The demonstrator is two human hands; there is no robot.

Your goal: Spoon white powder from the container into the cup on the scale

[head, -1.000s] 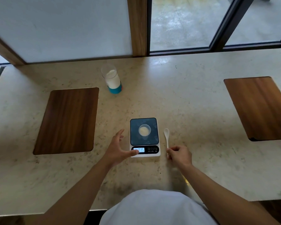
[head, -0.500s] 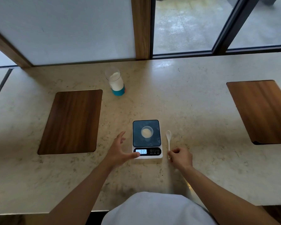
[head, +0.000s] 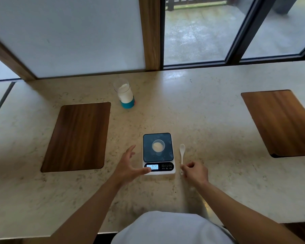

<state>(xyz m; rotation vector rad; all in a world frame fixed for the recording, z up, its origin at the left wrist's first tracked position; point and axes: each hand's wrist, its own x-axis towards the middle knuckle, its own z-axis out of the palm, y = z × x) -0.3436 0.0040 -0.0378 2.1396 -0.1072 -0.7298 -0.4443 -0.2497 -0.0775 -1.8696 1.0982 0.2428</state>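
Little is changing among the objects since the earlier frames: both hands are staying by the scale (head: 158,153) while the view is tilting up to take in more window. Left hand (head: 129,167) is lying open, fingers spread, its thumb tip reaching the front left corner of the scale by the lit display. Right hand (head: 195,172) is loosely curled, its fingertips (head: 183,167) pinching or just touching the handle end of the white spoon (head: 182,156) (grip too small to tell for certain).

Spoon is lying flat on the tabletop (head: 209,124), just beside the scale's right edge, bowl pointing away from the person. Small clear cup (head: 158,146) is sitting upright on the dark weighing plate, white powder showing in its bottom. Container (head: 125,94), clear with a blue base and mostly full of white powder, is standing upright well apart from the scale, toward the window and slightly left.

Two wooden boards are resting on the tabletop: one (head: 76,137) to the left of the scale, one (head: 282,122) far right. White garment (head: 169,228) is showing at the bottom edge.
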